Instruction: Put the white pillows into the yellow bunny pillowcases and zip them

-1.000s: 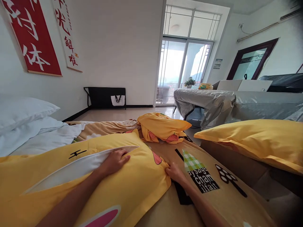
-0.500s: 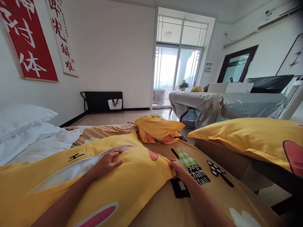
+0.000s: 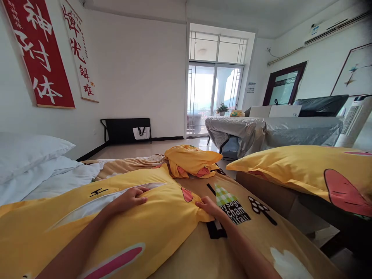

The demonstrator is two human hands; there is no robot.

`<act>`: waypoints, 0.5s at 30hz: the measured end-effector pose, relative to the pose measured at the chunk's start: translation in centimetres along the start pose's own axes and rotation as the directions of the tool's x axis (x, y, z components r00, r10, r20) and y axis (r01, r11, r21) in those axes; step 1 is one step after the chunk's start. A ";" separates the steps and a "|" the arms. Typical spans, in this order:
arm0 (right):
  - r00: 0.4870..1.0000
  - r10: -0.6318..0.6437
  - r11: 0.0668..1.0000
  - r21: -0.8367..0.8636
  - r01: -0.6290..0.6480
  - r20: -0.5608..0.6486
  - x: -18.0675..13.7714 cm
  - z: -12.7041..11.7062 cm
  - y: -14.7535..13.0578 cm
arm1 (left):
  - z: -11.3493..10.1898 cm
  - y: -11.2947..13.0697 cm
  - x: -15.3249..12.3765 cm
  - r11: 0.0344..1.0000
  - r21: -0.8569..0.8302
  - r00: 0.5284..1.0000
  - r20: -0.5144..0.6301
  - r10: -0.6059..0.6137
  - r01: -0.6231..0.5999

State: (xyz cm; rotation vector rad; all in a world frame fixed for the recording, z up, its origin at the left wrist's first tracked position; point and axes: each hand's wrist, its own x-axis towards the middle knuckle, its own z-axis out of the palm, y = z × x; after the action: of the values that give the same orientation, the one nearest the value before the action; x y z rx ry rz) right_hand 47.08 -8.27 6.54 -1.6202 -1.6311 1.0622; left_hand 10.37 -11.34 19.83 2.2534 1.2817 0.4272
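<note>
Bedspread (image 3: 197, 255), pillowcase (image 3: 159, 223) (long axis rightward, away)

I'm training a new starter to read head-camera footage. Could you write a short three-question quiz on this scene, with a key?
1. True or false: the right hand grips the yellow pillowcase near a corner.

2. Multiple choice: what shows through the long opening in the pillowcase, beside the left hand?
A: a green blanket
B: white fabric
C: a black cable

3. Count: how many hanging scrolls show on the wall at the picture's left?

Key: 1 true; 2 B; 3 two.
</note>
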 end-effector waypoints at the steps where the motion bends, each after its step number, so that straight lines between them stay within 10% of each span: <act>1: 1.000 -0.002 1.000 -0.029 0.002 0.003 -0.3 -0.4 0.1 | -0.6 0.5 -0.5 1.000 -0.002 1.000 0.000 0.004 -0.004; 5: 0.997 -0.040 0.986 -0.167 0.029 -0.064 -0.3 -0.8 -0.4 | -2.7 2.6 -2.4 0.999 0.031 0.991 -0.129 -0.020 0.024; 10: 0.973 -0.126 0.914 -0.403 0.038 -0.195 0.8 -0.1 -1.7 | -4.0 2.7 -4.9 0.939 -0.045 0.939 -0.010 -0.343 0.342; 15: 0.947 -0.173 0.818 -0.575 -0.015 -0.269 0.2 0.2 -3.4 | -4.7 1.3 -8.8 0.929 -0.008 0.925 0.098 -0.367 0.370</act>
State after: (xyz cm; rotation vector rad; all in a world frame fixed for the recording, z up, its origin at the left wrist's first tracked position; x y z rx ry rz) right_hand 45.12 -7.92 9.36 -1.9447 -1.8774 0.2347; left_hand 4.50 -18.25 24.27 1.9238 1.5949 0.1943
